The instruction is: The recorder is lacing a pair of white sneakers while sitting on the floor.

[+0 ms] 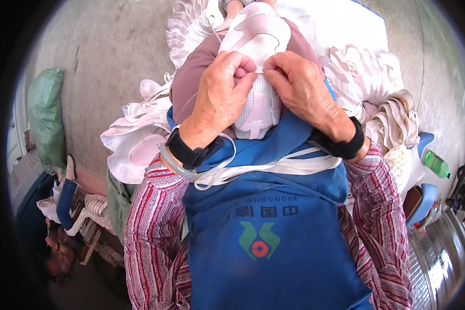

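A white and pale pink shoe upper lies lengthwise across my lap, its far end beyond my hands. My left hand has thumb and fingers pinched together at its left side, and my right hand pinches in the same way at its right. Between the two pinches a white shoelace runs straight across the upper. The lace ends inside the fingers are hidden. A bundle of loose white laces rests on the blue apron, below my wrists.
Piles of similar shoe uppers lie at my left and right. A green sack stands far left on the concrete floor. To the right are a green bottle and a blue stool edge. Another person sits at lower left.
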`<action>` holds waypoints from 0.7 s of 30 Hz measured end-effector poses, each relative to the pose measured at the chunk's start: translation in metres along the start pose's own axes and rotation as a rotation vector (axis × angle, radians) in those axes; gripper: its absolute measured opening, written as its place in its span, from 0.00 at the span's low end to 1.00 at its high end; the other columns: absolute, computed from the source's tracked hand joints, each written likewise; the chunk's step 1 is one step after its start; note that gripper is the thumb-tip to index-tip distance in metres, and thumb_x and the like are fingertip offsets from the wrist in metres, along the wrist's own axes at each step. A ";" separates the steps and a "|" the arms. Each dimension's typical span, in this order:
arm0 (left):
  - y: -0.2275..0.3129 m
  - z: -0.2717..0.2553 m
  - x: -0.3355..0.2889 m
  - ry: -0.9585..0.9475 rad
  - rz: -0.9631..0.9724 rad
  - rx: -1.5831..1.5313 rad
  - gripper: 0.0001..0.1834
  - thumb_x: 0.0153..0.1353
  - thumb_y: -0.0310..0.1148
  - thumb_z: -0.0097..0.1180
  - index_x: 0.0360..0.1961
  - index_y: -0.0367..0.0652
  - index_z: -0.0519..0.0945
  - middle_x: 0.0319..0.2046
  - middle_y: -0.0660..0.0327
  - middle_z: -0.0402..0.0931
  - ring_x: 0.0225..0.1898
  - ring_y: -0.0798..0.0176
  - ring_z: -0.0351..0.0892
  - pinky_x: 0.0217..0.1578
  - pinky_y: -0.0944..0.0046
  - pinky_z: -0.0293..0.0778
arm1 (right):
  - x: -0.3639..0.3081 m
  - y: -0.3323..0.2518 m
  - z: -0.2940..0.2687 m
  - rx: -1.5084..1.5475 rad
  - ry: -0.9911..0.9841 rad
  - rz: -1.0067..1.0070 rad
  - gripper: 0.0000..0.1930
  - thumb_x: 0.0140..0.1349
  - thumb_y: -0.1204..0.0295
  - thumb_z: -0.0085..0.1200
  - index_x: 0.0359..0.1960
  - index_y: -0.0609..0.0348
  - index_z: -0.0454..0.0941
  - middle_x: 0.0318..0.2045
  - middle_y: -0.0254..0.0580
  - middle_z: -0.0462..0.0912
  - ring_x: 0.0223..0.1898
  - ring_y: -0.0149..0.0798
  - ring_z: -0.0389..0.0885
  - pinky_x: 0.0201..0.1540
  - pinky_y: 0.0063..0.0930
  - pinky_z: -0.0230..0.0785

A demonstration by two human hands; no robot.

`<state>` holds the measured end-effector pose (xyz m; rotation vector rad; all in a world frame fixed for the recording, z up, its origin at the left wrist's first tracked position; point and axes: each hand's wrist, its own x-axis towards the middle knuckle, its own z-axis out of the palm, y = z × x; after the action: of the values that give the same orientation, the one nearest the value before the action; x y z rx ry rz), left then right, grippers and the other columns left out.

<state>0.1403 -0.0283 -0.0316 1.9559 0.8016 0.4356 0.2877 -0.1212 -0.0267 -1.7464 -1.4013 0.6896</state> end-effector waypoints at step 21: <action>0.010 -0.016 -0.002 -0.168 -0.444 -0.165 0.11 0.59 0.30 0.59 0.37 0.37 0.71 0.25 0.65 0.69 0.18 0.77 0.70 0.13 0.75 0.69 | -0.004 -0.004 -0.001 -0.143 0.024 0.065 0.05 0.56 0.75 0.49 0.28 0.65 0.74 0.27 0.54 0.76 0.31 0.55 0.77 0.34 0.43 0.70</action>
<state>0.1328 -0.0230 -0.0145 1.5795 1.0223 0.0673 0.2857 -0.1247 -0.0230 -1.9126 -1.4122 0.6136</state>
